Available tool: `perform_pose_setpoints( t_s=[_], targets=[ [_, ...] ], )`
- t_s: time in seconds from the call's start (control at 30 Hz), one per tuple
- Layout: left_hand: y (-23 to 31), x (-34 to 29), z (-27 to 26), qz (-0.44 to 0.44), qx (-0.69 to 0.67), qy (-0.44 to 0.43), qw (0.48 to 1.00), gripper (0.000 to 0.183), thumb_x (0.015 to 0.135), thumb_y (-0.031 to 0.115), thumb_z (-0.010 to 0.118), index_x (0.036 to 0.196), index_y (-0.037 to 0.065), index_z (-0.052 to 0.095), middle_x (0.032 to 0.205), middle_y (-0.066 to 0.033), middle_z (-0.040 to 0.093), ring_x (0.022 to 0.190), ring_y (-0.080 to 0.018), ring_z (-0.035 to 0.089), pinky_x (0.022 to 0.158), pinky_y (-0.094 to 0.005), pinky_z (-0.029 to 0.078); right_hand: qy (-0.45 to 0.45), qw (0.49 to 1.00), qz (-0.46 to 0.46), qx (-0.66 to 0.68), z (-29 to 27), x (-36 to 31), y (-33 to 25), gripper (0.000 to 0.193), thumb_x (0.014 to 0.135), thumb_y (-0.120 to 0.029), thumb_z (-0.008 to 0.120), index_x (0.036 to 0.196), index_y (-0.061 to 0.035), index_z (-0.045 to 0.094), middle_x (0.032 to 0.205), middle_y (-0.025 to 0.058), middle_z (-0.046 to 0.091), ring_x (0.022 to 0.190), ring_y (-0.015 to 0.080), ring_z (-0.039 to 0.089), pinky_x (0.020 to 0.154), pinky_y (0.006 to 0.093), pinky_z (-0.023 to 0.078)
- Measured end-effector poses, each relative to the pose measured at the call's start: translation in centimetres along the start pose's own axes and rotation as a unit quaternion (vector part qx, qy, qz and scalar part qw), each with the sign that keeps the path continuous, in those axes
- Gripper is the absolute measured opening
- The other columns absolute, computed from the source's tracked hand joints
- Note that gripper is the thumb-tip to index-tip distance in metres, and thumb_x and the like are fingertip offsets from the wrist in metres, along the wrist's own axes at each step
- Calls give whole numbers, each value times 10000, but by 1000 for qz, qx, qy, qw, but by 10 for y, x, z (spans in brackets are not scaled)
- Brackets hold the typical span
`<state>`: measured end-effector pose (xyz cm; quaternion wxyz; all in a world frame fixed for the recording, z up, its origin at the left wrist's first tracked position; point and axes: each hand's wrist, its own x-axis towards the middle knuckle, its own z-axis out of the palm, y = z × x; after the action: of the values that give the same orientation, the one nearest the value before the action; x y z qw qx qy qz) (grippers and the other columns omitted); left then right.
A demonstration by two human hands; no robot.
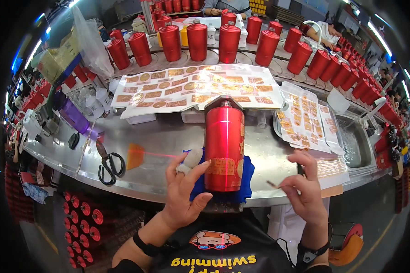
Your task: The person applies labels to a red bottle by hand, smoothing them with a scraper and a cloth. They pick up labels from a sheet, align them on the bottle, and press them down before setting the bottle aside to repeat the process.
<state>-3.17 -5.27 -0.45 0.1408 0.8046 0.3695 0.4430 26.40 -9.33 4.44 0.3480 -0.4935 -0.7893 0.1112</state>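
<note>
A shiny red bottle (224, 136) with gold decals on its lower and right sides is in front of me, its neck pointing away, over a blue cloth (247, 179). A red light line runs along it. My left hand (182, 195) is beside the bottle's lower left, fingers apart, with a fingertip at its side; one finger wears a whitish wrap (193, 159). Right of the bottle and apart from it, my right hand (307, 195) pinches a small thin dark-tipped piece (272, 184), too small to name, with the other fingers curled loosely.
Sheets of gold decals (164, 88) lie behind the bottle, more sheets (305, 118) at the right beside a sink (357, 150). Black-handled scissors (107, 164), an orange scraper-like piece (135, 156) and a purple bottle (70, 111) are at left. Red bottles (197, 41) line the back; co-workers sit beyond.
</note>
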Motion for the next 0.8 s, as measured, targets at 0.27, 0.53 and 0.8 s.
perform_pose_setpoints(
  t_s=[0.27,0.53,0.8],
  targets=[
    [19,30,4,-10,-157,-104,982,339,946,387,577,1078,81,642,1441,-276,394,1329,-415,297,1112,-466,208,-8,995,-96,41,31,51,-46,172,758,-44,734,869,-60,603,1232,161,510,1181,406,464,970,482,397],
    [7,14,1,-67,-118,-71,988,133,881,193,656,908,62,643,1406,-260,442,1252,-401,363,1074,-469,246,-36,997,-30,69,52,41,-29,132,842,-123,697,854,-49,588,1204,173,505,1169,380,457,990,456,365],
    [5,-2,6,-110,-112,-29,987,111,877,175,647,896,67,632,1375,-268,461,1235,-396,382,1071,-470,254,-54,992,15,109,60,25,-23,129,851,-125,696,858,-40,599,1200,172,499,1167,349,450,993,432,358]
  ],
)
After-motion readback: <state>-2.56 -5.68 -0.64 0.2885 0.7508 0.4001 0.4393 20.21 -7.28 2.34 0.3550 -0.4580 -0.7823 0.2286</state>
